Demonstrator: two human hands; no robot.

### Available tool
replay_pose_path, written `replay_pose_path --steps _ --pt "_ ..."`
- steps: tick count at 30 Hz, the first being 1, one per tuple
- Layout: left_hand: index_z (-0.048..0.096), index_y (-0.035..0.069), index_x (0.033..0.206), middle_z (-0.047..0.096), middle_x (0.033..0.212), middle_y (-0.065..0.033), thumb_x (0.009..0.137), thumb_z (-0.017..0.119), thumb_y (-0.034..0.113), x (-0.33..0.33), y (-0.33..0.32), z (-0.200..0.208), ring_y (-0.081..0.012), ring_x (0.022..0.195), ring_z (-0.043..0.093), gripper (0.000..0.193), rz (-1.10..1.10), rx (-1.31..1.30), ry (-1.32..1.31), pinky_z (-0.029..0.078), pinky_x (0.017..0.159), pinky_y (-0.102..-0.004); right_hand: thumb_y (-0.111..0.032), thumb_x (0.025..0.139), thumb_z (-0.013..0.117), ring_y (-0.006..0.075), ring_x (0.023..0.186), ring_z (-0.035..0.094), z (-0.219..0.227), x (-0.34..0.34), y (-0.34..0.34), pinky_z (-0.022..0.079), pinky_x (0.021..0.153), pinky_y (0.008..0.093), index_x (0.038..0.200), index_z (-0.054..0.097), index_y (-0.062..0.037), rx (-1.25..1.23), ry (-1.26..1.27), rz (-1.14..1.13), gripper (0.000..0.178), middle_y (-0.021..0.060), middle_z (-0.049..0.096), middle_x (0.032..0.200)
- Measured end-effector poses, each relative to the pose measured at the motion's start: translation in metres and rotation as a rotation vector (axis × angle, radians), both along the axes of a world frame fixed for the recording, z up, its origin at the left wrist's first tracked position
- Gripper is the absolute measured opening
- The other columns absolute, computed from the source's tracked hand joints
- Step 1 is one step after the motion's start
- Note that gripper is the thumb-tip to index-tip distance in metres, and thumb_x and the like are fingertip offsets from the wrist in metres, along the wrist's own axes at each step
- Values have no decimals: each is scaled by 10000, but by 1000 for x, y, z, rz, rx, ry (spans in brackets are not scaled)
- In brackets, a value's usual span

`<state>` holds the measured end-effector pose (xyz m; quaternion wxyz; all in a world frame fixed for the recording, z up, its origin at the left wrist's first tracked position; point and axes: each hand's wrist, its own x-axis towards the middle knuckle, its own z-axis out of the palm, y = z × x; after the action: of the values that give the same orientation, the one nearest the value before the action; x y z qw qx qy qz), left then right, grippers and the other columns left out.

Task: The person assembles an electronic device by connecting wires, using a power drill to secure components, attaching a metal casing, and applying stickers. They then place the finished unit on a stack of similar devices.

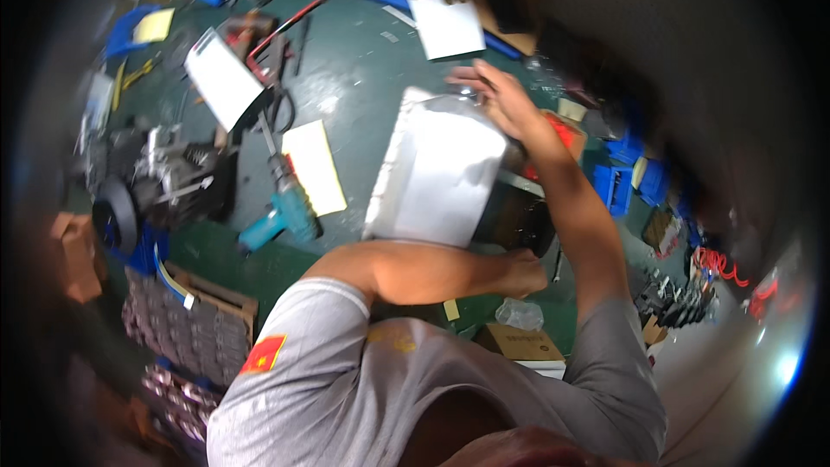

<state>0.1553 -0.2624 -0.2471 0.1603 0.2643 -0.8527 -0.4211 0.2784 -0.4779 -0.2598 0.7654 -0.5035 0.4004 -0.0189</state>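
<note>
Hands work at either end of a silvery metal box (437,175) that stands tilted on the dark green workbench (354,86), just left of a black block-shaped unit (517,220) that it partly covers. The right hand (494,97) reaches over the far upper edge of the box, fingers curled onto its top rim, gripping it there. The left hand (525,272) crosses in front of the body and is closed low down at the near corner by the black unit; whether it grasps the box or the unit cannot be told, since the fingers are hidden. Left of the box lies a teal power drill (281,212), its bit pointing away, just beside a pale yellow sheet (316,166). Farther left, a white rectangular panel (223,78) leans above a cluster of grey machine parts (169,169). A perforated white plate (439,0) rests at the far edge of the bench, on a blue tray. Near the body sits a small cardboard box (523,344), with blue bins (616,186) off to the right.
</note>
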Motion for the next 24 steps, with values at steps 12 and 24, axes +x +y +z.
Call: replay_pose_path --steps 12,24 --pt "718 67 963 724 898 -126 860 671 250 52 37 86 -324 858 711 216 -26 -26 124 565 764 -465 -182 1013 598 218 1021 693 76 -191 135 580 889 324 1243 605 91 -261 142 -622 357 195 695 1183" --pt "350 3 1493 528 1342 -254 814 780 235 289 121 -24 -422 1209 550 836 1731 21 -417 458 1040 -478 -130 995 614 184 924 686 48 -256 249 583 798 328 1155 669 22 23 82 -713 228 126 723 1091"
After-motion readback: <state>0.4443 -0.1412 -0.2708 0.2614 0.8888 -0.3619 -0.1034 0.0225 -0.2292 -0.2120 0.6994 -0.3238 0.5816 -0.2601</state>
